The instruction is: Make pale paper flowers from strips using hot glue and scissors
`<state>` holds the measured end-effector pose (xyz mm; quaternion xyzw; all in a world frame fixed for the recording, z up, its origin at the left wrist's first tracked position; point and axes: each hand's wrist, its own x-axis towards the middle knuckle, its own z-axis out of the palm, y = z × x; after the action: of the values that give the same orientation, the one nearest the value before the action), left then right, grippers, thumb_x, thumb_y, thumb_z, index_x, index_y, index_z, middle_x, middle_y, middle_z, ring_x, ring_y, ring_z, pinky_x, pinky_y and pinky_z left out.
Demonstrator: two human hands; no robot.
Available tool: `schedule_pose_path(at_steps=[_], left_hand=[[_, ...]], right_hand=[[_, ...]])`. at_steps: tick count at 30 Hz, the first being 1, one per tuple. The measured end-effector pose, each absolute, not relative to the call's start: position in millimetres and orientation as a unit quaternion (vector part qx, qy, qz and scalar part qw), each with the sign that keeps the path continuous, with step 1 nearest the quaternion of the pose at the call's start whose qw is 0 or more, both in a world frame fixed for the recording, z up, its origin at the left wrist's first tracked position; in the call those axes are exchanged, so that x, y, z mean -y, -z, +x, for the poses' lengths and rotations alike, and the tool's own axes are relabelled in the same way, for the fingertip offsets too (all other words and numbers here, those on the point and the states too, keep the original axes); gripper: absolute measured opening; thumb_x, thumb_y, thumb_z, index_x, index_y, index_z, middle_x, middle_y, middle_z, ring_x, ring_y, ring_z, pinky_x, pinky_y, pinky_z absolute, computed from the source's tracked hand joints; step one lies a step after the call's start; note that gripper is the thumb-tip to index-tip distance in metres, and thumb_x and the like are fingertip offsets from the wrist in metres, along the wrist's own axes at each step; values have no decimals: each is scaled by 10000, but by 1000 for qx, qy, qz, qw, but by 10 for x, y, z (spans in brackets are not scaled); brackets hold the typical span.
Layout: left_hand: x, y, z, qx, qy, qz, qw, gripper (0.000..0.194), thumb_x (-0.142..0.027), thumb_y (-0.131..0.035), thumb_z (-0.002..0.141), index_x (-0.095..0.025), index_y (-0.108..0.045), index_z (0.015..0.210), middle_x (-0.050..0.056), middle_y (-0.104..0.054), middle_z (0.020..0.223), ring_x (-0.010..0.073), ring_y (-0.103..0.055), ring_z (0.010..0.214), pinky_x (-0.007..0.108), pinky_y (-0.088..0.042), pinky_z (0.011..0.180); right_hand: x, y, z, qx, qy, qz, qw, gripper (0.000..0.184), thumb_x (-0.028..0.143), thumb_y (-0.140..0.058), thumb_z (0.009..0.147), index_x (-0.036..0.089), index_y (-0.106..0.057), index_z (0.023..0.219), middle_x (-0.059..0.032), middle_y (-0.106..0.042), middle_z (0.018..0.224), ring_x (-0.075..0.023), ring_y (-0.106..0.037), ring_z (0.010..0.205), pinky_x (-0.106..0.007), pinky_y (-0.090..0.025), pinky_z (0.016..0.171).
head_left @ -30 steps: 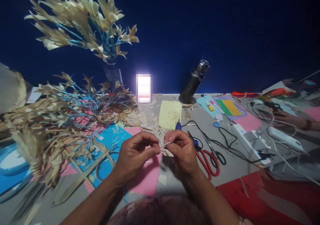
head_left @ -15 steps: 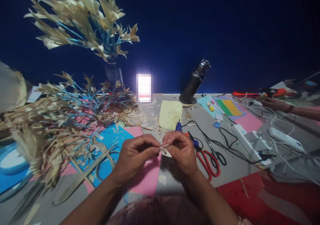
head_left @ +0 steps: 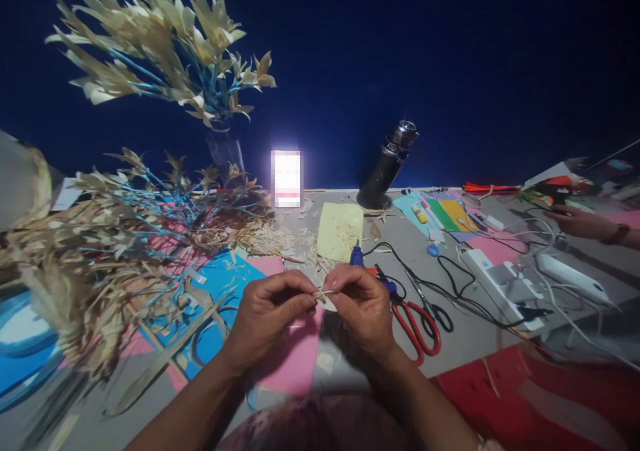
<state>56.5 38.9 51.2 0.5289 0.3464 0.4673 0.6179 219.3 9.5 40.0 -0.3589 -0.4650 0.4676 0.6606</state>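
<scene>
Fingertip to fingertip, my left hand (head_left: pixel 275 314) and my right hand (head_left: pixel 361 307) pinch a small pale strip of dried husk (head_left: pixel 326 296) between them, above the table's middle. Both hands are closed, with thumbs against forefingers; the strip's ends are hidden by the fingers. Just beyond my right hand stands the blue nozzle end of a glue gun (head_left: pixel 357 256), its body partly covered by the hand. Red-handled scissors (head_left: pixel 416 334) lie right of that hand. Beneath my left hand are a pink sheet (head_left: pixel 293 357) and a blue sheet (head_left: pixel 220 281).
At left lie heaped dried husks (head_left: pixel 60 271) and blue-stemmed husk flowers (head_left: pixel 190 201), with a vase (head_left: pixel 225 147) behind. A yellow sheet (head_left: pixel 340 227), dark flask (head_left: pixel 383 171), black cord (head_left: pixel 445 297) and power strip (head_left: pixel 500 287) lie ahead and right. Another person's hand (head_left: pixel 575 221) is far right.
My hands stay nearly in place, the husk strip turning slightly between the fingertips. At far right, the other person's hand has shifted right and the orange tool near it is no longer seen the same way.
</scene>
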Motion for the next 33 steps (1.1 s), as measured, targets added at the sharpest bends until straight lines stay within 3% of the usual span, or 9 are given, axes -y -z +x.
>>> schedule_pose_path(at_steps=[9, 12, 18, 33], left_hand=[[-401, -461, 548, -341, -476, 563, 583, 187, -346, -763, 876, -204, -730, 759, 22, -617, 725, 170, -566, 688, 266, -447, 640], [-411, -392, 561, -347, -477, 538, 602, 197, -367, -772, 866, -199, -720, 776, 19, -601, 732, 167, -544, 683, 260, -432, 624], [-428, -252, 610, -361, -508, 463, 630, 202, -361, -824, 815, -198, -709, 785, 20, -604, 831, 169, -545, 762, 256, -455, 701], [-455, -180, 618, -378, -500, 478, 616, 218, -350, -814, 829, -189, -690, 750, -13, -570, 716, 148, -498, 686, 248, -412, 667]], right_hand=[[-60, -393, 2203, 462, -463, -391, 647, 88, 289, -789, 825, 250, -744, 890, -32, -705, 849, -199, -631, 795, -322, -497, 744], [-55, -394, 2207, 447, -460, -399, 655, 124, 314, -788, 822, 251, -750, 921, -35, -710, 862, -198, -642, 789, -318, -507, 742], [-89, -424, 2164, 465, -497, -438, 587, 74, 294, -757, 823, 234, -739, 862, -19, -707, 804, -172, -610, 708, -279, -468, 642], [-153, -317, 2073, 477, -450, -495, 570, 53, 260, -717, 833, 208, -706, 836, 12, -635, 750, -131, -498, 626, -269, -391, 601]])
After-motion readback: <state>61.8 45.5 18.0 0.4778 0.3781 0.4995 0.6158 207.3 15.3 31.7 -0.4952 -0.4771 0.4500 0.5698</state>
